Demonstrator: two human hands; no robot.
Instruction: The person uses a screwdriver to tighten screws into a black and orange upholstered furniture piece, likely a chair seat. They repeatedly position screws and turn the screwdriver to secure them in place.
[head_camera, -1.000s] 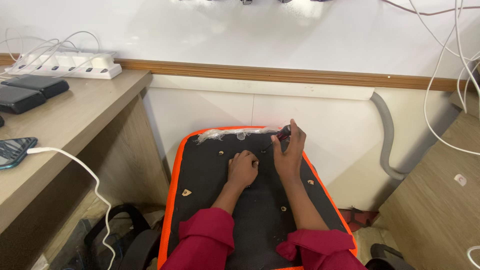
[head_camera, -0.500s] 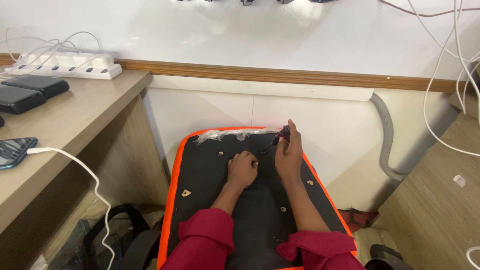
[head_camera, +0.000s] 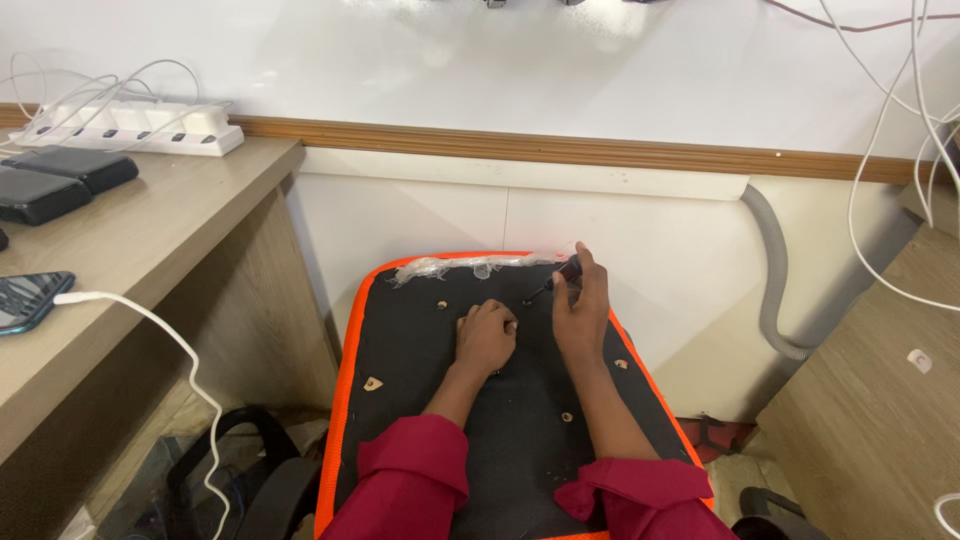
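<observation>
White wall behind; black panel (head_camera: 420, 400) bears fisted left hand (head_camera: 486, 338); right hand (head_camera: 582, 312) grips screwdriver (head_camera: 558, 277).

the panel (head_camera: 420, 400) is black with a bright orange rim, dotted with small tan fittings, and a strip of clear, whitish plastic runs along its far edge. the tool (head_camera: 560, 275) in the right hand (head_camera: 582, 320) is black. both sleeves (head_camera: 410, 485) are dark red. the desk (head_camera: 150, 240) is light wood grain; the wall (head_camera: 600, 70) is white with a brown wooden trim. the power strip (head_camera: 125, 128) and cables are white, the hose (head_camera: 775, 270) grey, the phone (head_camera: 30, 300) dark with a teal edge.
</observation>
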